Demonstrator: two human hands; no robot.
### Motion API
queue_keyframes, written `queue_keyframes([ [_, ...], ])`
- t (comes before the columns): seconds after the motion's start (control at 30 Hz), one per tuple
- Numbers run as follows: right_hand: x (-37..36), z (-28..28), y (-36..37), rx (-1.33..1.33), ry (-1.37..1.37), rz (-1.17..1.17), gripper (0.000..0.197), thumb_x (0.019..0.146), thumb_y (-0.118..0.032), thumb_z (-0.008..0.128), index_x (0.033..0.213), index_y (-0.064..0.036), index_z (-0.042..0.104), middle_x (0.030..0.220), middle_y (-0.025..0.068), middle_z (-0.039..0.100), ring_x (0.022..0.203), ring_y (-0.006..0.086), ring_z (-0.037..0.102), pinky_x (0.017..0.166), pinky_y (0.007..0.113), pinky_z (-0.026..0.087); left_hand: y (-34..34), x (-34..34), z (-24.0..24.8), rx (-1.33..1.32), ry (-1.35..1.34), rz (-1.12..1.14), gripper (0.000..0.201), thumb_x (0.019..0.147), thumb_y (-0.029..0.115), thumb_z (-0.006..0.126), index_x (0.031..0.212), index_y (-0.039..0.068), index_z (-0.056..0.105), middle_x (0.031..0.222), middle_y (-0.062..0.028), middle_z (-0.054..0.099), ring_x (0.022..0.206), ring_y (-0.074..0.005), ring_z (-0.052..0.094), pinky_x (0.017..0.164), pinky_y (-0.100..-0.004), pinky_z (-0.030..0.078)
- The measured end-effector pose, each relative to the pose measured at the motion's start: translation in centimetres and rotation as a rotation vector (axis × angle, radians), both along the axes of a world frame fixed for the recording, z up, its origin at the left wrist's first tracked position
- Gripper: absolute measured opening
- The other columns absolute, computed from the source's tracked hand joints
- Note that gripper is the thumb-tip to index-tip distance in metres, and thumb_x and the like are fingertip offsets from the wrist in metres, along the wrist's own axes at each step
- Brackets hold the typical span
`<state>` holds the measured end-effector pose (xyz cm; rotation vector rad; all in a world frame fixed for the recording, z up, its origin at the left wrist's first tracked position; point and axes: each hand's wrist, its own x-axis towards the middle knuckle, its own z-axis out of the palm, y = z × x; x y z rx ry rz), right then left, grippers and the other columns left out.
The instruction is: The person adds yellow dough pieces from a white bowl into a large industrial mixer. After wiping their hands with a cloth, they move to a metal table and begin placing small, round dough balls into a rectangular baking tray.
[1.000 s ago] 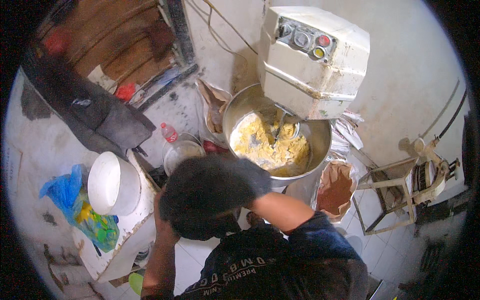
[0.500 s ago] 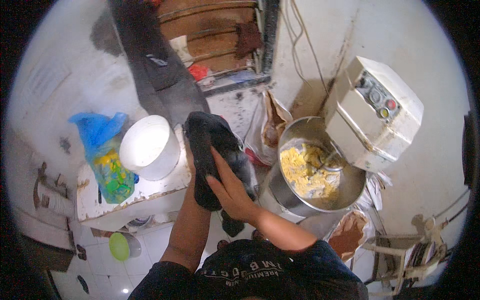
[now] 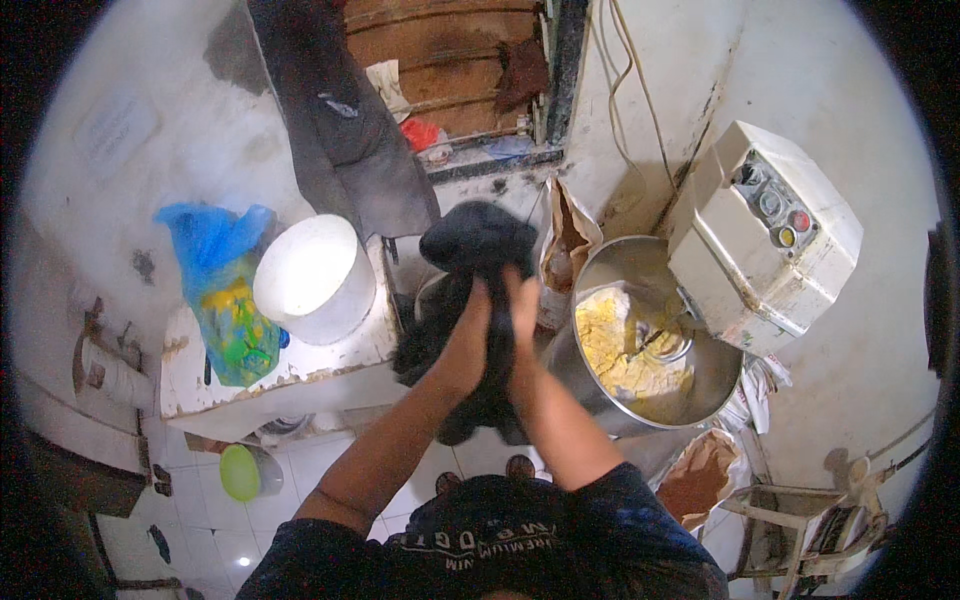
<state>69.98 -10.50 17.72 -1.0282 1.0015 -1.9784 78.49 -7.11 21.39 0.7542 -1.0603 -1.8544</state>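
A bunched black cloth (image 3: pixel 478 235) hangs in front of me, between the white bucket and the mixer bowl. My left hand (image 3: pixel 468 345) presses into the cloth from the left, and my right hand (image 3: pixel 522 312) is closed against its right side. Folds hide most of the fingers, and motion blurs them. To the right stands the steel mixer bowl (image 3: pixel 640 415), with a loose yellow and white floury mix (image 3: pixel 620 345) inside. A spiral hook (image 3: pixel 665 345) reaches into that mix beneath the white mixer head (image 3: pixel 765 240).
On the worn white table (image 3: pixel 300 370) are a white bucket (image 3: pixel 312 280) and a blue-and-green plastic bag (image 3: pixel 225 300). An open sack (image 3: pixel 565 240) leans behind the bowl; another sack (image 3: pixel 700 475) stands in front. A dark cloth (image 3: pixel 350 150) hangs by the barred window.
The black cloth has been turned and bunched differently. My right hand has gone from lying across it to its right side. The hook has shifted in the bowl; the view has tilted slightly.
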Motion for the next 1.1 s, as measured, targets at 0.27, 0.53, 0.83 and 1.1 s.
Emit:
queue_keyframes([
  [0.27,-5.8,-0.3,-0.3,0.097,0.716,-0.092,0.027,0.078,-0.026,0.058,0.086,-0.0002,0.061,0.080,0.0112,0.060,0.069,0.0228,0.055,0.063,0.033,0.045,-3.7,2.9,-4.3,-0.932,-1.286,-0.736,0.054,0.078,0.026,0.060,0.125,0.007,0.042,0.137,-0.0163,0.033,0.127,-0.0341,0.030,0.106,-0.0438,0.024],
  [0.53,-2.9,-0.3,2.8,-0.186,1.058,0.090,0.032,0.066,-0.014,0.064,0.095,-0.0033,0.059,0.100,0.0169,0.058,0.093,0.0368,0.053,0.083,0.040,0.044,-2.9,4.2,-4.0,-1.538,-1.145,-0.368,0.063,0.069,0.045,0.067,0.118,0.009,0.050,0.129,-0.0150,0.045,0.127,-0.0302,0.029,0.105,-0.0468,0.020],
  [0.83,-1.3,3.1,1.0,0.159,-0.669,0.482,0.041,0.089,-0.035,0.047,0.116,-0.0042,0.052,0.109,0.0108,0.058,0.098,0.0236,0.056,0.091,0.035,0.041,-4.1,2.0,5.5,-0.105,1.233,-0.338,0.061,0.089,0.054,0.033,0.139,0.019,0.027,0.140,-0.0142,0.033,0.126,-0.0331,0.033,0.103,-0.0438,0.027],
  [1.1,5.4,2.9,5.7,0.406,-0.372,0.581,0.045,0.094,-0.033,0.042,0.130,-0.0061,0.036,0.122,0.0087,0.047,0.110,0.0207,0.046,0.096,0.033,0.035,-7.8,1.0,8.0,-0.083,1.287,-0.219,0.063,0.084,0.059,0.039,0.133,0.020,0.035,0.139,-0.0095,0.033,0.126,-0.0312,0.032,0.098,-0.0458,0.034],
])
